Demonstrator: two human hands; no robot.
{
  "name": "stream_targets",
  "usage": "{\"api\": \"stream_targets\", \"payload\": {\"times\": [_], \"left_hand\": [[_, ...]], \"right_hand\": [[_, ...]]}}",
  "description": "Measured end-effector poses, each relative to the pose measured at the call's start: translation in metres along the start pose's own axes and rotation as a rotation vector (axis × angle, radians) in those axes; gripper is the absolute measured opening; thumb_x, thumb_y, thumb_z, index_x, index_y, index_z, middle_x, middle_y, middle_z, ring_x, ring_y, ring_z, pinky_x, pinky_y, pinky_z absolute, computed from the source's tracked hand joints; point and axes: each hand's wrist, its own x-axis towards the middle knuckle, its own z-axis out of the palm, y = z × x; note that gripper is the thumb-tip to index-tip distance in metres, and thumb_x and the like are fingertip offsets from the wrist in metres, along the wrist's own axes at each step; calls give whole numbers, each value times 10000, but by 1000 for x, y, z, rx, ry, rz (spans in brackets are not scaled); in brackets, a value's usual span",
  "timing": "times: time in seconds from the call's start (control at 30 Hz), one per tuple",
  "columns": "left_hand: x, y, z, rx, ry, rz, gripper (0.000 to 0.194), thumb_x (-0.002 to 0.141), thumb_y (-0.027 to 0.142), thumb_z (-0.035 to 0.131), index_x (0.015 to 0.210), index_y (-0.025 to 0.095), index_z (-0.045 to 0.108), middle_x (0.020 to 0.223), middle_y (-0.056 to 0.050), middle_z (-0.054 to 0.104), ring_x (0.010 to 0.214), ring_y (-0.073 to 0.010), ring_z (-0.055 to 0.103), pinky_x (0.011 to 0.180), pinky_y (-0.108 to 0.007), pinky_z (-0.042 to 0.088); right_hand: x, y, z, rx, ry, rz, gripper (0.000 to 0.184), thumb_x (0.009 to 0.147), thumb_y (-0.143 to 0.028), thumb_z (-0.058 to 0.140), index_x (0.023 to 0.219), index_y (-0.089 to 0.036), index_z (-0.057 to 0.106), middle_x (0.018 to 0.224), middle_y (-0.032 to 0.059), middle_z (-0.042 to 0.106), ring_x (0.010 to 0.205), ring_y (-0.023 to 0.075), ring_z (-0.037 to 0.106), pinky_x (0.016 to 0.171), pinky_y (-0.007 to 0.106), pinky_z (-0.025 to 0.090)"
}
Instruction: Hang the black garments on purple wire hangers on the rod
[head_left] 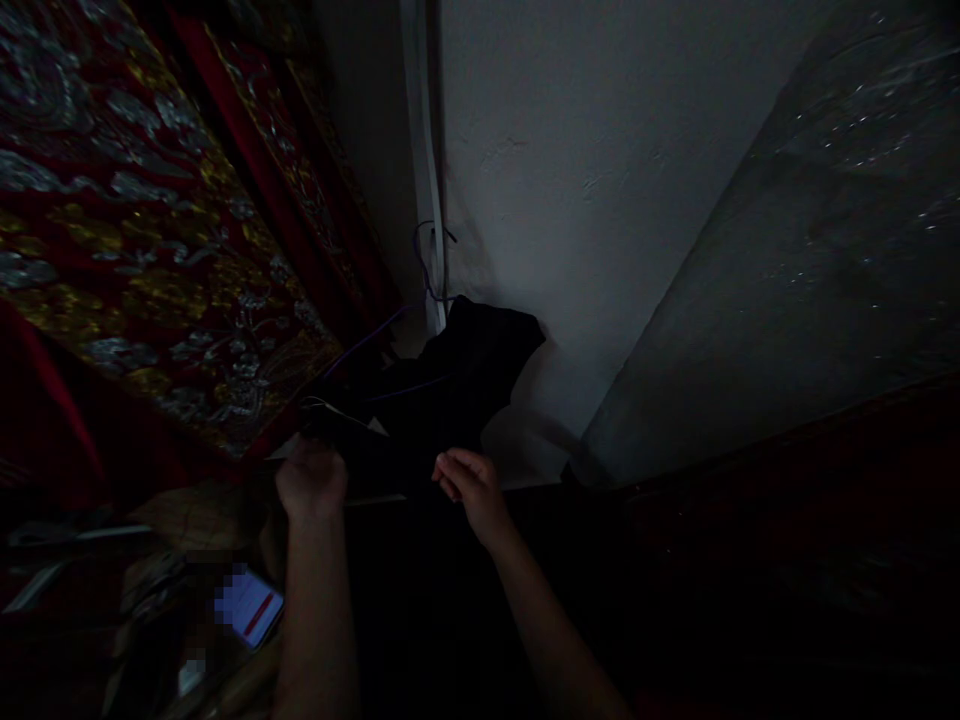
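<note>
My left hand [311, 478] is closed at the left edge of a dark mass, its fingertips lost in shadow. What it holds cannot be made out. My right hand [469, 482] is held in a pinch, thumb against curled fingers; anything between them is too small or dark to name. Just beyond both hands, a black cloth-like thing [480, 365] with an uneven outline stands up against the wall. A thin purple cord [367, 340] runs across the dark area near my left hand.
Red fabric with gold and silver embroidery [202, 270] hangs at the left. Ahead is a pale wall [585, 180] with a vertical strip [427, 150]. Sheeting with shiny specks [825, 240] covers the right side. A lit phone [251, 605] shows at lower left, beside a blurred-out patch.
</note>
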Motion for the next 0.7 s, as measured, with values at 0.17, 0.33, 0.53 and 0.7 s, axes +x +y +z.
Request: {"api": "stream_targets", "payload": {"times": [0.17, 0.33, 0.53, 0.7], "left_hand": [[-56, -43, 10, -69, 64, -251, 308, 746, 506, 686, 800, 205, 646, 776, -38, 704, 857, -230, 681, 816, -375, 525], [-82, -24, 42, -143, -90, -202, 339, 738, 486, 781, 873, 201, 658, 886, -15, 693, 871, -171, 662, 820, -292, 518], [-110, -3, 75, 182, -340, 73, 249, 902, 438, 640, 902, 197, 698, 917, -45, 683, 904, -195, 643, 850, -303, 510], [-102, -3, 62, 307, -444, 202, 333, 945, 511, 549, 982, 221, 708, 1065, -87, 669, 1064, -240, 625, 966, -361, 492]], "right_hand": [[-4, 7, -18, -122, 194, -47, 450, 863, -580, 585, 634, -194, 606, 518, -46, 419, 509, 118, 397, 518, 255, 315], [-6, 10, -38, -330, 345, -188, 295, 841, -498, 658, 852, -203, 656, 865, 44, 659, 895, 212, 619, 824, 310, 485], [-19, 1, -18, -340, -87, -162, 384, 834, -248, 638, 1218, -254, 618, 1170, 60, 692, 1090, 237, 637, 1003, 376, 469], [-16, -17, -24, -292, -217, 16, 182, 791, -221, 503, 726, -223, 673, 687, -9, 629, 630, 170, 553, 618, 275, 461]]}}
